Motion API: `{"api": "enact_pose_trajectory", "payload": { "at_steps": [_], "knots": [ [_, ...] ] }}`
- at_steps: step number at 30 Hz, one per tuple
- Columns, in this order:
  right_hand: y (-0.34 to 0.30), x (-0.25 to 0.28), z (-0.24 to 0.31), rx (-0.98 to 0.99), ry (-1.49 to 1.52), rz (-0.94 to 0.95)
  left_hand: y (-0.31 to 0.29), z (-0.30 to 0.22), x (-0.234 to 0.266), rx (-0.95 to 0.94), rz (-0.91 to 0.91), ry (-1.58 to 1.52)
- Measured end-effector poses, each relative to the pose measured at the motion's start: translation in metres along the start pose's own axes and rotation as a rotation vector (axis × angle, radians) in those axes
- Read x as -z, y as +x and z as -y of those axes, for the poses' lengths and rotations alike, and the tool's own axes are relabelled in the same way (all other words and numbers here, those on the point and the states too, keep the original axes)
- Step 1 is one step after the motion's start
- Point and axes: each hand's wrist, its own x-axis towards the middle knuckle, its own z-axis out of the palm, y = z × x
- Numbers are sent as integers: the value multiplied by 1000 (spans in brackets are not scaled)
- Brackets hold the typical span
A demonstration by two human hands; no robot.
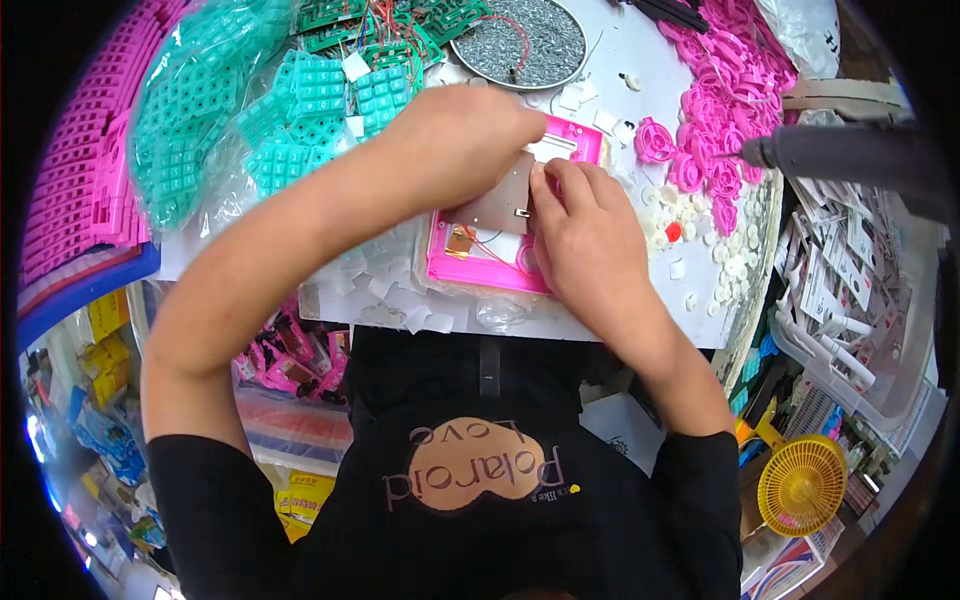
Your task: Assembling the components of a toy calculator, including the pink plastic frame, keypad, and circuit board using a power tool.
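Note:
A bright pink plastic housing (470, 270) lies on the worktable in front of me, with thin red wires and a small copper-coloured piece inside its lower part. Over its middle sits a flat brown-grey circuit board (497, 205), turned at an angle. My left hand (455, 135) is closed at the board's upper side, with its fingertips mostly hidden beneath the hand. At the board's right edge, the bent fingers of my right hand (592, 230) pinch close together. A white slotted part (556, 146) shows in the upper end of the housing.
Teal keypads (300, 100) in clear bags lie left, green circuit boards (400, 40) beyond them. A round tray of small metal parts (525, 45) is at the back. Pink rings (715, 100) and white caps (735, 262) pile up right, beneath a dark screwdriver-like tool (840, 155).

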Motion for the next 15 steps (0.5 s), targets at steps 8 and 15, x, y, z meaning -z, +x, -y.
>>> {"api": "enact_pose_trajectory", "payload": {
  "at_steps": [8, 15],
  "knots": [
    [-11, 7, -28, 46, 301, -147, -51, -31, -15, 74, -223, -83],
    [1, 11, -17, 76, 186, -62, -52, -18, -8, 115, -414, -281]
  ]
}}
